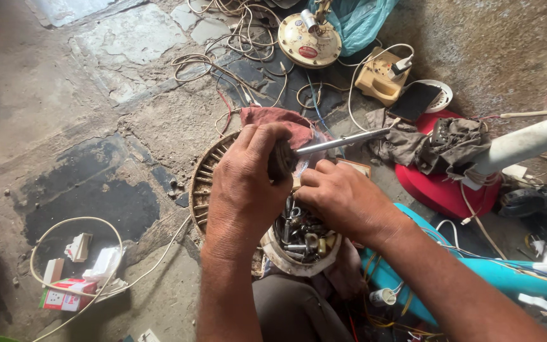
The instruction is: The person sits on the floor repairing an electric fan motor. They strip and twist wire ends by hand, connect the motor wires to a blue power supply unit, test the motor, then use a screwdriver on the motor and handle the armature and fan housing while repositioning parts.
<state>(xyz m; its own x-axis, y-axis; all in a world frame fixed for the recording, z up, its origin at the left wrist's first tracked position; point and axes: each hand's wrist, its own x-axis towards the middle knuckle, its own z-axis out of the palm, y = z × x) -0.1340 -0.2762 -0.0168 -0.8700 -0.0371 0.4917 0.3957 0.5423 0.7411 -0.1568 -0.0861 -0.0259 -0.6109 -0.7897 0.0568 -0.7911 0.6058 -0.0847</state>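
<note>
**Rotor gripped over a bowl of hardware**

Rotor, a dark ribbed cylinder on a shiny steel shaft, sits in the middle of the view, just above the floor. The left hand is closed around it, fingers curled over the top, with the shaft sticking out to the right. The right hand lies just beside it, fingers bent and touching the rotor's lower side; whether it grips anything cannot be told. Directly below both hands stands a round bowl filled with bolts and other metal parts. A slotted round grille lies under the left hand. A red rag lies behind the rotor. Tangled wires and a cream round fan base lie farther back.
</note>
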